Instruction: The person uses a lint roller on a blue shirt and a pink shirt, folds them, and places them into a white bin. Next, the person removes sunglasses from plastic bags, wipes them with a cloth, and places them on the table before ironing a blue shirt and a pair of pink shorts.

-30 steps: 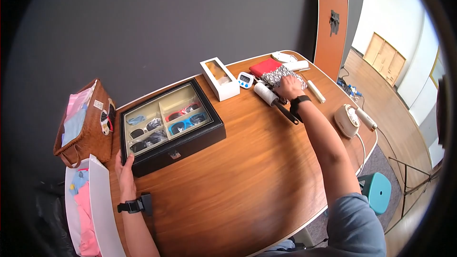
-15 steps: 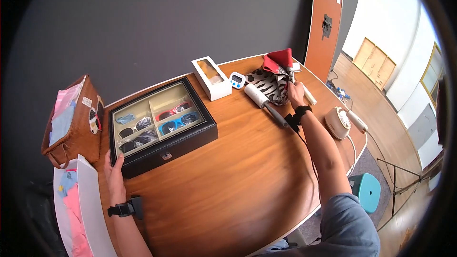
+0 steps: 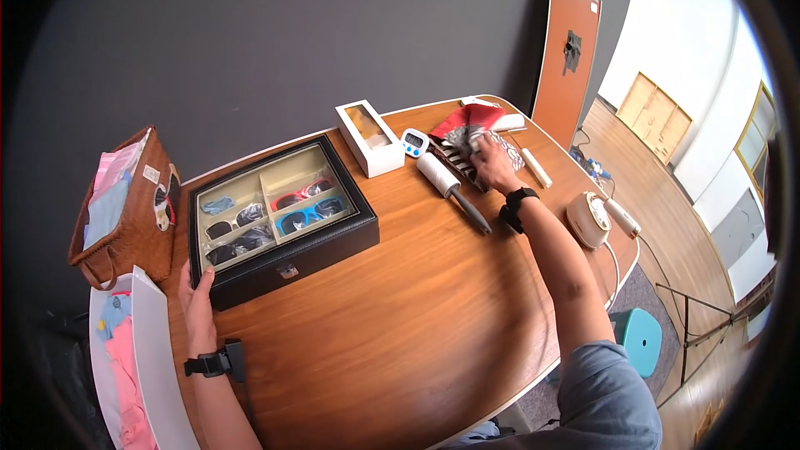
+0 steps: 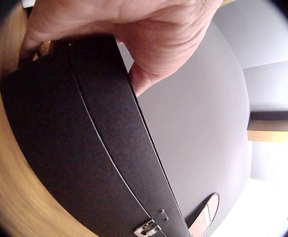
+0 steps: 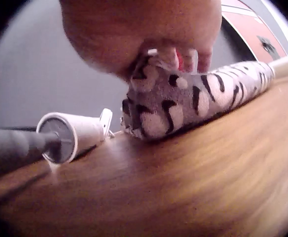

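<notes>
My left hand (image 3: 197,304) grips the front left corner of a black sunglasses case (image 3: 292,262), its thumb at the lid's edge. Through the clear lid several pairs of sunglasses show, among them a blue pair (image 3: 310,217) and a red pair. In the left wrist view, the case's metal clasp (image 4: 147,228) is fastened. At the back right, my right hand (image 3: 496,165) holds a crumpled cloth (image 3: 457,154), red on one part and black-and-white patterned elsewhere. The right wrist view has the fingers bent into the patterned cloth (image 5: 183,101) on the table; the fingertips are partly hidden.
A lint roller (image 3: 439,175) lies left of the cloth, near a white timer (image 3: 414,142) and a white windowed box (image 3: 385,157). A cream corded appliance (image 3: 588,218) stands at the right edge. A brown basket (image 3: 125,221) and a white bin (image 3: 154,342) hold clothes at left.
My right hand lifted the cloth, its red part rising, and has brought it down again with the red part at the back. The lint roller has turned slightly. My left hand stays on the case.
</notes>
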Demonstrator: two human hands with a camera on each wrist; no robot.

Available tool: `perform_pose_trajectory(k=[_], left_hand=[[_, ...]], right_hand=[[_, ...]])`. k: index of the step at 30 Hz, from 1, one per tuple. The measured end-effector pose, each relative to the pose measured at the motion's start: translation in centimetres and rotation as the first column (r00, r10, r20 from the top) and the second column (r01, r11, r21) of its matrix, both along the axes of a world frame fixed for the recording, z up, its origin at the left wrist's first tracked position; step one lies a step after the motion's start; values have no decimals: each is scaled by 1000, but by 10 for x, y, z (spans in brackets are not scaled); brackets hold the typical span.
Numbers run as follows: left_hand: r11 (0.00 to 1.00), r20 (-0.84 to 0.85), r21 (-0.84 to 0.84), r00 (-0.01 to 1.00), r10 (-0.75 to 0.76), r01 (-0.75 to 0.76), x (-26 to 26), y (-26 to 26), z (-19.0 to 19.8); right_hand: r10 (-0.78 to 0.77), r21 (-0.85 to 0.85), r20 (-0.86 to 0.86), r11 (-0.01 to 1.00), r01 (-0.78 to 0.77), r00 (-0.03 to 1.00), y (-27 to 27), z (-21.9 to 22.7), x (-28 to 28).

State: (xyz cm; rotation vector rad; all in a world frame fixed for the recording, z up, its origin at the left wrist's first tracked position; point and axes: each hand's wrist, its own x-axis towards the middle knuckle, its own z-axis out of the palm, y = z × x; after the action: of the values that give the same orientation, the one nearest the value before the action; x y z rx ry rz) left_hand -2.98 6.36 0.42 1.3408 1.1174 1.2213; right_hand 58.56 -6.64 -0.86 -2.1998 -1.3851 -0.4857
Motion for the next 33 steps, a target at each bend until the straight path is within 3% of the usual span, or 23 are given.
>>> perform_pose_trajectory(k=[1, 2, 4, 6, 8, 9, 11, 14, 16, 18, 20, 21, 22, 24, 25, 28, 33], left_hand=[[1000, 0, 3, 1000, 1, -1, 0, 1, 0], [1000, 3, -2, 1000, 0, 0, -1, 1, -2], [1000, 7, -8, 1000, 0, 0, -1, 2, -3], [1000, 23, 4, 1000, -5, 5, -1, 0, -2], [1000, 16, 3, 1000, 3, -3, 2, -2, 1], [1000, 8, 0, 1000, 8, -8, 3, -3, 2], [1000, 6, 13, 1000, -2, 2, 0, 0, -1], [1000, 45, 13, 999, -24, 24, 4, 0, -1], [1000, 79, -1, 997, -14, 14, 1, -4, -1], [1000, 63, 12, 998, 10, -11, 3, -2, -2], [1000, 69, -6, 998, 8, -8, 3, -3, -1], [1000, 72, 5, 997, 4, -4, 2, -1, -5], [1000, 76, 19, 997, -1, 0, 1, 1, -6], [999, 66, 32, 998, 5, -7, 1, 0, -7], [999, 66, 33, 998, 3, -5, 2, -1, -5], [999, 58, 36, 998, 16, -18, 4, -3, -2], [999, 39, 42, 999, -12, 10, 0, 3, -9]], right_hand=[[61, -264, -77, 961, -79, 995, 2, 6, 1], [63, -263, -77, 962, -81, 995, 4, 9, -1], [25, -417, -209, 902, -112, 978, 7, 20, -14], [38, -367, -158, 925, -95, 987, 4, 32, -31], [-51, -477, -134, 879, -19, 990, 6, 43, -47], [6, -377, -47, 926, -23, 999, 4, 39, -55], [106, -286, -39, 951, -113, 994, 1, 40, -85], [273, -127, 20, 955, -269, 962, -18, 61, -171], [309, -217, -111, 920, -327, 945, -21, 69, -213], [328, -251, -171, 897, -363, 929, -16, 49, -226], [215, -283, 200, 947, -154, 956, -14, 33, -232], [108, -157, 382, 986, -51, 918, -9, 17, -226], [113, -152, 382, 987, -58, 917, -9, 19, -221], [-40, -360, 180, 927, 104, 983, -11, 25, -205], [-115, -405, -40, 910, 89, 993, -8, 28, -195], [-19, -385, -7, 923, 14, 1000, -17, 23, -177], [-40, -459, -10, 888, 31, 999, -25, 24, -159]])
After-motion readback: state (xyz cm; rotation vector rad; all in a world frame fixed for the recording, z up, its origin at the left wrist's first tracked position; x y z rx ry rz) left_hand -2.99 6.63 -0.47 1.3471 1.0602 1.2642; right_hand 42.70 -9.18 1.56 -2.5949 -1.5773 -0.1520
